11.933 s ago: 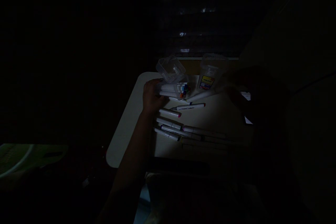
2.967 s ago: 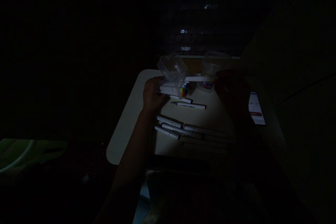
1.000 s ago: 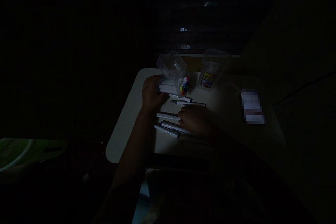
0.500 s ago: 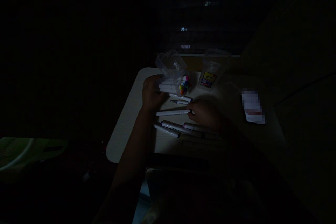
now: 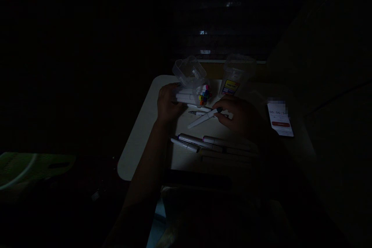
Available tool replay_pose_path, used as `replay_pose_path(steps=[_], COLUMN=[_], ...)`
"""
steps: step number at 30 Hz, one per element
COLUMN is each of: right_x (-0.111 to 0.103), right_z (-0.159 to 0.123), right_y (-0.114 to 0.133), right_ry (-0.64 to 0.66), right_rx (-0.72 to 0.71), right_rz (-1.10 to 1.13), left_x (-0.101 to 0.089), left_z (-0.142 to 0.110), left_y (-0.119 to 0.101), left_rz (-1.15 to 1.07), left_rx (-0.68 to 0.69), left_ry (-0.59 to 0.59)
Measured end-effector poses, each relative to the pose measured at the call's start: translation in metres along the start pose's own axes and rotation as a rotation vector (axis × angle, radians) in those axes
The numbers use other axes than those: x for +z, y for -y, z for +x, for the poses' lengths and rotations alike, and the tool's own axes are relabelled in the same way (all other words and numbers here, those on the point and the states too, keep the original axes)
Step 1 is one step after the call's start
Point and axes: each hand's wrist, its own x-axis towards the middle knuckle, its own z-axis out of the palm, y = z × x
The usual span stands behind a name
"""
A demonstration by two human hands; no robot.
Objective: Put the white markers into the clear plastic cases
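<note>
My left hand (image 5: 167,102) is wrapped round the closed end of a clear plastic container (image 5: 190,85) lying on its side. Inside it are several white markers (image 5: 184,96), their coloured ends facing right. Its lid (image 5: 189,70) stands swung open at the back. Between the thumb and fingers of my right hand (image 5: 236,114) is a white marker (image 5: 203,119) with a dark end, tilted above the table. Under it lies a pen (image 5: 195,113) with a pointed tip. Several more markers (image 5: 200,141) lie loose nearer to me, partly in shadow.
A second clear container (image 5: 231,81) with a yellow label stands upright at the back. A phone (image 5: 279,118) with a lit screen lies at the right of the white table (image 5: 136,147). The room around is very dark.
My right hand has picked the white marker up off the table, moving it up and to the right and tilting it. My left hand and the container have stayed in place.
</note>
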Motion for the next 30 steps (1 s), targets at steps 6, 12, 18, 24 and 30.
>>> replay_pose_path(steps=[6,12,18,24,30], right_x=[-0.008,-0.023,-0.036,-0.035,-0.03], right_z=[-0.003,-0.005,-0.009,-0.007,-0.005], right_y=[0.001,0.001,0.003,-0.003,-0.009], right_ry=[-0.135,-0.311,-0.578,-0.776,-0.811], right_rx=[-0.054,-0.054,0.014,-0.044,-0.031], right_rz=[-0.018,-0.008,-0.132,-0.187,-0.18], left_x=[-0.001,0.001,0.001,0.001,0.002], left_z=[0.0,-0.001,0.0,0.0,-0.001], left_y=[0.0,0.002,0.003,0.003,0.005], left_rz=[-0.009,-0.007,-0.025,-0.004,0.0], left_rx=[0.02,0.011,0.016,0.024,0.046], left_ry=[0.004,-0.011,0.008,-0.017,-0.03])
